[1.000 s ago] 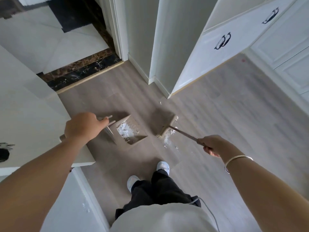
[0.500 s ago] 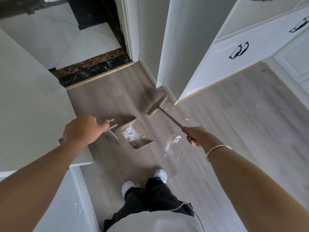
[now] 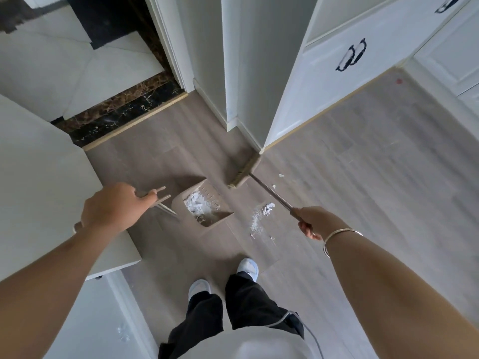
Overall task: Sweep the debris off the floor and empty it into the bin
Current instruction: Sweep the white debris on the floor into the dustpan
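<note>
A beige dustpan (image 3: 204,221) stands on the grey wood floor with white scraps (image 3: 198,204) inside it. My left hand (image 3: 114,206) grips the top of its upright handle (image 3: 162,194). My right hand (image 3: 309,220) holds the thin metal broom handle (image 3: 269,191). The broom head (image 3: 245,172) is out in front by the wall corner, beyond the pan. A streak of white debris (image 3: 260,216) lies on the floor between the pan and my right hand, with a few loose bits (image 3: 281,175) farther out. No bin is in view.
A white countertop (image 3: 39,190) juts in at the left beside my left arm. White cabinets with black handles (image 3: 352,55) line the right. A wall corner (image 3: 248,73) stands ahead, with a dark marble threshold (image 3: 124,110) at the doorway. My feet (image 3: 247,266) stand just behind the pan.
The broom head lifted off the debris beside the pan and swung forward and right toward the wall corner. The white streak is left on the floor. My left hand and the pan stayed put.
</note>
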Demonstrator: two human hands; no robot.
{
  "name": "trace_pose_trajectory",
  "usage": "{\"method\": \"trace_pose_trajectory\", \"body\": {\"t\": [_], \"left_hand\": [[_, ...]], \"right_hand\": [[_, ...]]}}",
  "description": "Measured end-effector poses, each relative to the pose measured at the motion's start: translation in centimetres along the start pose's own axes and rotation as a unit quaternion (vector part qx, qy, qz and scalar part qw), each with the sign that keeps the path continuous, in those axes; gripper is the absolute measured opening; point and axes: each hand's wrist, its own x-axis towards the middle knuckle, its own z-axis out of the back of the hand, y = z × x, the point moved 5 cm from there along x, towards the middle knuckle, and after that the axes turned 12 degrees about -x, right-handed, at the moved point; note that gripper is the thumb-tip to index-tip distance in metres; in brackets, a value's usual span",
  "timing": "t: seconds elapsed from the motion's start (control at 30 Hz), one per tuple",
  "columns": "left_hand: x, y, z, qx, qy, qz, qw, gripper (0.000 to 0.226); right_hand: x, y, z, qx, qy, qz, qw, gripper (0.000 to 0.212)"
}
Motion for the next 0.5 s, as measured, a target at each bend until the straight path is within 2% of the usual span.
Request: {"method": "trace_pose_trajectory", "body": {"t": [0.2, 0.5], "left_hand": [[0.6, -2.0, -0.2, 0.027, 0.026, -0.046, 0.998, 0.051], [0.8, -3.5, -0.9, 0.029, 0.025, -0.119, 0.992, 0.053]], "right_hand": [[-0.7, -5.5, 1.0, 0.045, 0.019, -0.033, 0.998, 0.021], [-4.2, -13.3, -0.6, 0.104, 0.022, -0.083, 0.991, 0.030]]}}
